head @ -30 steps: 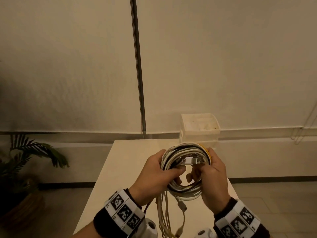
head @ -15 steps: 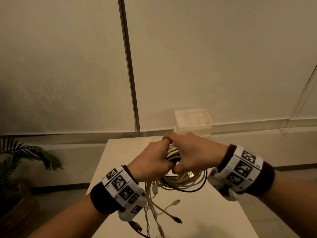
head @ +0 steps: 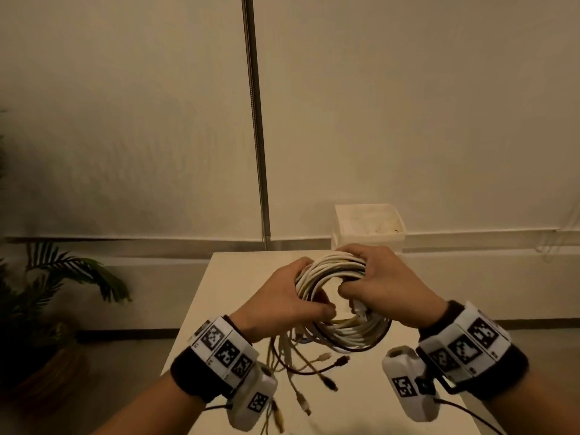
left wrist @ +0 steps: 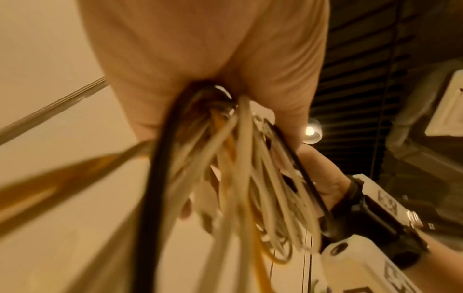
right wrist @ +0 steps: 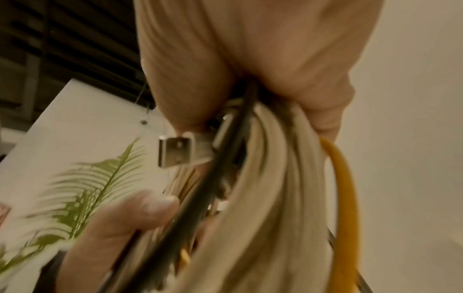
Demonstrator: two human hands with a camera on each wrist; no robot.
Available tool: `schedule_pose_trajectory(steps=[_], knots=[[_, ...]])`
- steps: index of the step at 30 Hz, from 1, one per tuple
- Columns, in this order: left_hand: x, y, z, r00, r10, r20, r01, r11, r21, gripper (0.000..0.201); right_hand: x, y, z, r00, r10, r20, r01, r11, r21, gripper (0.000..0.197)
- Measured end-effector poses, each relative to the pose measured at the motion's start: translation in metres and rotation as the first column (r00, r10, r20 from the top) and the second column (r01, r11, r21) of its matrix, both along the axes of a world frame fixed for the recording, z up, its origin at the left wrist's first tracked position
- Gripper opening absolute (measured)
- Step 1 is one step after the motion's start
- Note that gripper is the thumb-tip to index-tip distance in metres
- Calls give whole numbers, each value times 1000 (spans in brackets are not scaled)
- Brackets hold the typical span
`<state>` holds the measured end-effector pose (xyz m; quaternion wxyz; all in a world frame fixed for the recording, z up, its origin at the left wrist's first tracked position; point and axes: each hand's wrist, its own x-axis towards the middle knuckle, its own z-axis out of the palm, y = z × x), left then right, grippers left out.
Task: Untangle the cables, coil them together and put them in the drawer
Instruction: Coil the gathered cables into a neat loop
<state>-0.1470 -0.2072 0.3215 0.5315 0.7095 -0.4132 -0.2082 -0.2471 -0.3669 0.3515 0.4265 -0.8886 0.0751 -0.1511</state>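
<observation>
A coil of white, black and orange cables (head: 342, 306) is held above the white table (head: 226, 271) between both hands. My left hand (head: 292, 302) grips its left side, fingers curled round the strands. My right hand (head: 376, 277) grips the upper right of the coil, with a white USB plug (head: 361, 310) sticking out below its thumb. Loose cable ends (head: 314, 368) with plugs hang from under the left hand. The left wrist view shows the cable bundle (left wrist: 240, 168) leaving the fist. The right wrist view shows the cable bundle (right wrist: 270, 178) and the metal USB plug (right wrist: 175, 151). A white open drawer box (head: 368, 226) stands behind the hands.
A potted palm (head: 53, 293) stands on the floor left of the table. A metal strip (head: 255, 120) runs up the pale wall behind. The table's left edge and far edge lie close to the hands.
The right hand shifted from over the left hand to the coil's upper right side, so the ring opened out and turned flatter. The loose ends still hang below.
</observation>
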Motion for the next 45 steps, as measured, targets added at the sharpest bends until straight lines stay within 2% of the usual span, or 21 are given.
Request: schedule_pose_trajectory(steps=[2, 4, 6, 9, 11, 13, 17, 21, 24, 26, 28, 30, 32, 34, 35, 37, 38, 40, 41, 44, 45], knots=[[-7, -5, -6, 988, 112, -104, -127, 980, -152, 35, 0, 3, -1, 996, -44, 74, 35, 992, 119, 35], [-13, -11, -9, 971, 178, -161, -215, 940, -263, 25, -2, 6, -2, 987, -76, 140, 44, 974, 224, 36], [-15, -15, -10, 967, 173, -186, -225, 923, -312, 22, -3, 8, -3, 977, -110, 181, 54, 957, 287, 38], [-17, -20, -12, 952, 118, -282, -223, 900, -375, 37, -4, 8, -7, 961, -171, 219, 82, 927, 365, 31], [-19, -24, -11, 951, 143, -273, -244, 889, -387, 42, -3, 6, -7, 941, -234, 246, 102, 885, 454, 24], [-18, -27, -10, 953, 174, -249, -257, 900, -353, 34, -1, 5, -8, 921, -281, 270, 122, 866, 485, 25], [-20, -25, 1, 943, 54, -328, -173, 922, -346, 16, -3, 8, -5, 884, -331, 331, 111, 836, 538, 25], [-25, -28, 9, 943, 151, -296, -271, 867, -419, 8, -4, 18, -6, 854, -345, 390, 76, 824, 562, 27], [-23, -28, 11, 954, 163, -250, -260, 864, -431, 11, -9, 22, -15, 881, -320, 349, 52, 798, 601, 29], [-22, -24, 12, 972, 151, -182, -215, 884, -414, 14, -17, 18, -20, 927, -230, 298, 16, 815, 579, 31], [-20, -20, 13, 985, 132, -110, -165, 911, -378, 15, -25, 12, -20, 965, -124, 231, -8, 867, 499, 35], [-17, -18, 14, 990, 110, -87, -134, 932, -336, 15, -30, 4, -15, 986, -59, 156, -17, 894, 448, 48], [-15, -16, 19, 994, 96, -45, -105, 956, -273, 16, -34, -7, 0, 995, -1, 99, -37, 926, 375, 70], [-13, -14, 25, 996, 64, 68, -52, 984, -172, 15, -35, -15, 21, 998, 56, -6, -56, 996, 72, 90], [-12, -14, 29, 991, 33, 131, -18, 993, -113, 14, -32, -16, 31, 994, 80, -68, -86, 992, -95, 93], [-10, -15, 36, 973, -44, 227, 48, 999, -12, 17, -21, -11, 41, 982, 117, -149, -161, 930, -331, 83], [-9, -16, 38, 965, -70, 252, 67, 998, 21, 20, -15, -6, 39, 982, 121, -148, -168, 914, -368, 71], [-9, -16, 43, 966, -72, 247, 65, 997, 35, 23, -8, 1, 29, 994, 89, -61, -105, 929, -356, 45], [-10, -15, 43, 972, -66, 225, 63, 998, 20, 23, -7, 2, 25, 998, 60, -5, -59, 946, -319, 39], [-9, -8, 37, 982, -45, 184, 46, 999, 0, 38, -7, -3, 19, 989, -48, 143, 65, 992, -113, 37], [-7, -5, 31, 992, -22, 128, 24, 999, -21, 40, -6, -5, 19, 977, -93, 190, 100, 994, -32, 33]])
